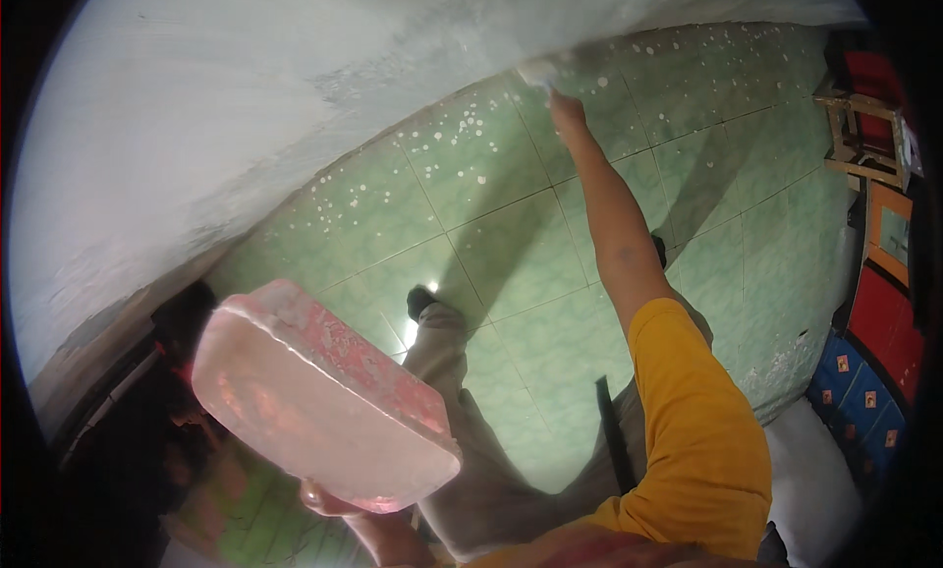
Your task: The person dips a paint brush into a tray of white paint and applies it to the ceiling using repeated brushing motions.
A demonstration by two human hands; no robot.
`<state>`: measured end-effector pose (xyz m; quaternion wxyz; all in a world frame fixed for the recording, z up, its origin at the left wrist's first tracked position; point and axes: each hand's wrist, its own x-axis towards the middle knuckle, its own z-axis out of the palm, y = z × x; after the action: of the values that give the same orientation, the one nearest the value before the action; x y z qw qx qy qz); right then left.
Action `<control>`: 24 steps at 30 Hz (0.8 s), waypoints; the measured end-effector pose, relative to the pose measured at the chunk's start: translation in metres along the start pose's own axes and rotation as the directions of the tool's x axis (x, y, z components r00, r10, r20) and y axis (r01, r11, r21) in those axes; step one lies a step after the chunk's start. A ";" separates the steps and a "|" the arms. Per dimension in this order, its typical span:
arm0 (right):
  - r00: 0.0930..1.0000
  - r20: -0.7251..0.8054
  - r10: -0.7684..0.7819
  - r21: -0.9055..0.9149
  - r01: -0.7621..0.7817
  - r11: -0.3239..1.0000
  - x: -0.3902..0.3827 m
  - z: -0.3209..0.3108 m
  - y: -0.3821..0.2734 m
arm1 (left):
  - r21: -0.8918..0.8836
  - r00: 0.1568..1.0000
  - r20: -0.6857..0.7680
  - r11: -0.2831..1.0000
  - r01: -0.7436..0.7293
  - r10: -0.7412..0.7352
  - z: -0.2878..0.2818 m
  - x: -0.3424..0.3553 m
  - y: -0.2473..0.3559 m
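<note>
My left hand (329,501) is closed on the near edge of a pink, paint-crusted rectangular tub (329,401), held at the lower left. A pale pinkish-white surface of the tub faces me, and its red side is streaked with white. Stretched far forward, my right hand (567,111) is closed round a paintbrush (538,75) with a whitish, blurred head. The brush is low, near where the whitish wall (226,106) meets the floor; whether it touches the wall I cannot tell.
White drops spot the green tiled floor (511,224) along the wall. At the right stand a wooden frame piece (864,136) and red and blue panels (859,386). Dark clutter (118,450) lies at the lower left. My feet are on the tiles.
</note>
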<state>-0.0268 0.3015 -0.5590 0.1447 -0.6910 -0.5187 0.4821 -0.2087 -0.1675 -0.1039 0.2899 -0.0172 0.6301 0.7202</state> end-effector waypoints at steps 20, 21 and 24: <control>0.848 -0.220 -0.482 0.453 0.526 0.719 -0.335 -0.199 -0.355 | -0.258 0.879 0.446 0.917 0.306 -0.168 0.072 -0.046 0.179; 0.822 -0.265 -0.504 0.472 0.566 0.675 -0.324 -0.187 -0.341 | -0.247 0.885 0.431 0.921 0.302 -0.175 0.073 -0.045 0.180; 0.821 -0.260 -0.508 0.434 0.570 0.698 -0.267 -0.136 -0.304 | -0.244 0.898 0.412 0.931 0.272 -0.154 0.061 -0.031 0.165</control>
<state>-0.0899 0.2412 -0.1413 0.4819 -0.4755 -0.5478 0.4915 -0.2348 -0.1302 0.0688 0.4802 0.0124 0.4399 0.7588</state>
